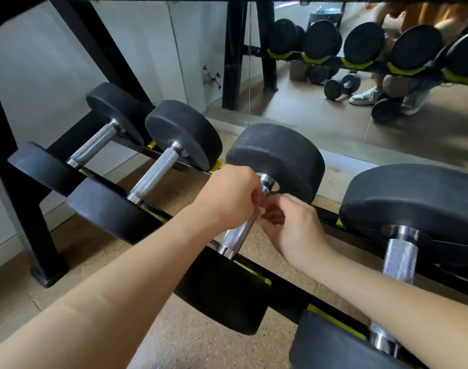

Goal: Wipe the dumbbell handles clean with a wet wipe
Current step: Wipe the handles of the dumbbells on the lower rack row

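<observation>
Several black dumbbells with knurled chrome handles lie side by side on a low black and yellow rack [254, 265]. My left hand [232, 194] is curled round the upper part of the third dumbbell's handle [236, 234], close to its far weight head [276, 158]. My right hand [291, 225] is beside it on the right, its fingertips pinching a small white bit of wet wipe [262, 210] against the handle. Most of the wipe is hidden between the two hands. The handle's lower part is bare.
Two more dumbbell handles [157, 174] [94, 143] lie to the left and one [400, 259] to the right. A mirror [334, 102] behind the rack reflects dumbbells and a person's shoes. A black rack leg [22, 209] stands at the left on the cork-coloured floor.
</observation>
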{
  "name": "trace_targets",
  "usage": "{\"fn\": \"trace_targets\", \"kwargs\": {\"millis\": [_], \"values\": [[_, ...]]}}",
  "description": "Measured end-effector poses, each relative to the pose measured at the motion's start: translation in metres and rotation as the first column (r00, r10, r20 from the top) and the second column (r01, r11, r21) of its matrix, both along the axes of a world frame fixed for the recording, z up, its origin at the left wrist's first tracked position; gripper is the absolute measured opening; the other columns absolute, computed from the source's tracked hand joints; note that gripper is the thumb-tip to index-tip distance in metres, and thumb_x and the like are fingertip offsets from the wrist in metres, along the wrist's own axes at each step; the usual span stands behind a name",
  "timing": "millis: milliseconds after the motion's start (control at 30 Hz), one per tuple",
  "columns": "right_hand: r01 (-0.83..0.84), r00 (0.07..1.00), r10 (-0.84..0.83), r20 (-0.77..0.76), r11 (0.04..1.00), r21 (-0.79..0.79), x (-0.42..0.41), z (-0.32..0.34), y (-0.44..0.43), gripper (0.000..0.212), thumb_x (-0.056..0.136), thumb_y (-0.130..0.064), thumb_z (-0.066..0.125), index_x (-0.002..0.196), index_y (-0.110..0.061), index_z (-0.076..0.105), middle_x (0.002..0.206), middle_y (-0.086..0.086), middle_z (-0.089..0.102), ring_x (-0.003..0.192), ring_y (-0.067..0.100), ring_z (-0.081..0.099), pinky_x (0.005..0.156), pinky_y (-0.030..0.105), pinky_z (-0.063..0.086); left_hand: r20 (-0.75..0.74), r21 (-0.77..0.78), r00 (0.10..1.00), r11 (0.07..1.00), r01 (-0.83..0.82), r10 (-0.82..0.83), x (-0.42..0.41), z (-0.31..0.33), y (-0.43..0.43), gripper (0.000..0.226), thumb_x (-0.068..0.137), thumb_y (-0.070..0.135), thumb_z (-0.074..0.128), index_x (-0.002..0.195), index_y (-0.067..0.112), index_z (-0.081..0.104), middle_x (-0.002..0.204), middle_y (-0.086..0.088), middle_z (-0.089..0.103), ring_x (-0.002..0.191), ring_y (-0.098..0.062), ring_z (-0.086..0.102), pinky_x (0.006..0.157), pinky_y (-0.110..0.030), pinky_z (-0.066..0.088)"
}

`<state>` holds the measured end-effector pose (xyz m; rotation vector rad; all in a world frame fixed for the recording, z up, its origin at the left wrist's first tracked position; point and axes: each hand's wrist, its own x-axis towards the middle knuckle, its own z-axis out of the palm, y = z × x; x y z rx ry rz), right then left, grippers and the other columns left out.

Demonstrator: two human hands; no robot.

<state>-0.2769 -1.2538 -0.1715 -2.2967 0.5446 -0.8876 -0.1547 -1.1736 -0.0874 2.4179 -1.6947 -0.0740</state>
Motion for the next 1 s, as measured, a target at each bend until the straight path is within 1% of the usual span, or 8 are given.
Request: {"fn": "trace_targets", "kwargs": {"millis": [100, 267, 367, 467, 533, 800, 933, 1000], "values": [[0.072, 0.997, -0.070, 0.036, 0.994, -0.077, 0.002, 0.006, -0.007, 0.007, 0.086, -0.013, 0.070, 0.091, -0.012, 0.066, 0.080, -0.001, 0.068, 0.072, 0.019, 0.065, 0.064, 0.037, 0.056, 0.042, -0.028, 0.999, 0.999, -0.022, 0.023, 0.000, -0.001, -0.011, 0.017, 0.090, 0.021, 0.057, 0.100, 0.020, 0.071, 0.096, 0.000, 0.067, 0.090, -0.020, 0.061, 0.071, -0.027, 0.042], [0.192, 0.981, -0.186, 0.049, 0.945, -0.266, 0.007, 0.010, -0.017, 0.006, 0.088, -0.015, 0.068, 0.087, -0.009, 0.067, 0.073, 0.008, 0.070, 0.065, 0.032, 0.066, 0.055, 0.035, 0.053, 0.076, -0.157, 0.993, 0.984, -0.081, 0.094, 0.001, -0.003, -0.020, 0.021, 0.097, 0.024, 0.049, 0.105, 0.019, 0.068, 0.098, -0.002, 0.066, 0.090, -0.025, 0.062, 0.075, -0.032, 0.047], [0.171, 0.985, -0.171, -0.009, 0.984, 0.048, 0.009, 0.009, -0.011, 0.010, 0.092, -0.022, 0.064, 0.089, -0.014, 0.069, 0.072, 0.001, 0.070, 0.066, 0.022, 0.067, 0.061, 0.040, 0.057, 0.070, -0.140, 0.991, 0.985, -0.104, 0.115, -0.003, -0.007, -0.013, 0.022, 0.096, 0.028, 0.050, 0.097, 0.019, 0.070, 0.094, -0.003, 0.067, 0.091, -0.024, 0.062, 0.069, -0.027, 0.039], [0.131, 0.988, -0.152, 0.002, 0.858, 0.497, 0.009, 0.011, -0.003, 0.009, 0.087, -0.012, 0.068, 0.078, -0.015, 0.067, 0.064, 0.002, 0.069, 0.059, 0.017, 0.069, 0.062, 0.042, 0.060, 0.068, -0.154, 0.996, 0.987, -0.042, 0.053, -0.005, -0.006, -0.004, 0.018, 0.092, 0.023, 0.056, 0.090, 0.022, 0.074, 0.089, -0.001, 0.069, 0.089, -0.021, 0.062, 0.071, -0.029, 0.041], [0.077, 0.994, -0.105, 0.012, 0.797, 0.599, 0.004, 0.012, 0.007, 0.010, 0.086, -0.008, 0.068, 0.077, -0.012, 0.065, 0.062, 0.005, 0.069, 0.057, 0.016, 0.068, 0.062, 0.039, 0.060, 0.011, -0.125, 1.000, 0.992, -0.023, 0.025, -0.004, -0.003, -0.002, 0.018, 0.091, 0.019, 0.057, 0.091, 0.023, 0.075, 0.091, 0.000, 0.070, 0.091, -0.020, 0.062, 0.076, -0.029, 0.043], [0.198, 0.968, -0.246, 0.057, 0.878, 0.435, 0.014, 0.013, 0.002, 0.014, 0.092, -0.018, 0.062, 0.079, -0.024, 0.064, 0.070, -0.003, 0.068, 0.067, 0.018, 0.068, 0.066, 0.041, 0.058, 0.012, -0.217, 0.998, 0.974, -0.063, 0.068, -0.003, -0.004, -0.006, 0.019, 0.092, 0.023, 0.056, 0.089, 0.019, 0.075, 0.087, -0.004, 0.071, 0.087, -0.024, 0.063, 0.072, -0.029, 0.041], [0.091, 0.996, -0.077, -0.052, 0.928, 0.362, 0.005, 0.010, 0.016, 0.010, 0.092, -0.022, 0.062, 0.082, -0.021, 0.065, 0.064, -0.008, 0.066, 0.063, 0.003, 0.063, 0.063, 0.027, 0.055, 0.128, -0.062, 0.992, 0.998, -0.010, 0.017, -0.003, 0.001, 0.001, 0.019, 0.092, 0.024, 0.055, 0.089, 0.019, 0.073, 0.086, -0.001, 0.070, 0.076, -0.019, 0.056, 0.066, -0.028, 0.038], [0.181, 0.983, -0.173, -0.052, 0.945, 0.273, 0.010, 0.008, 0.005, 0.008, 0.092, -0.023, 0.062, 0.085, -0.021, 0.067, 0.071, -0.009, 0.065, 0.070, 0.008, 0.063, 0.059, 0.021, 0.049, 0.133, -0.056, 0.991, 0.998, -0.008, 0.016, -0.003, 0.002, 0.001, 0.018, 0.092, 0.030, 0.058, 0.089, 0.022, 0.074, 0.085, 0.003, 0.070, 0.073, -0.014, 0.053, 0.065, -0.025, 0.036]]}}
